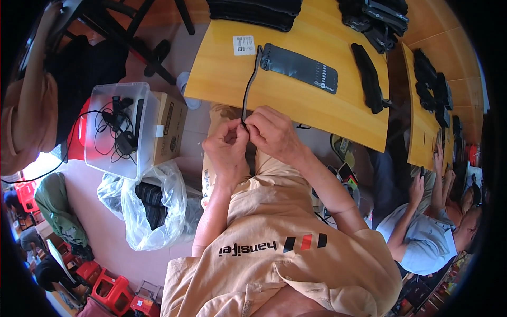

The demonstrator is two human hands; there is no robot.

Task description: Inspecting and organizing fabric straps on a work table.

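My left hand (227, 150) and my right hand (275, 134) meet over my lap at the table's near edge. Both have thumb and fingertips pinched together on the lower end of a narrow black strap-like piece (251, 84). It is seen nearly edge-on, with a greyish side, and runs up from the fingertips across the table edge. Its far end reaches a flat dark panel (298, 68) with white print along one end, which lies on the yellow table (222, 68). Whether strap and panel are joined, I cannot tell. My fingers hide the pinched end.
Black goods are stacked (253, 15) at the table's far edge, with a folded black band (367, 79) on the right and a white label (244, 45). To the left stand a clear bin (113, 142) of cables and a plastic bag (158, 211). People work at right.
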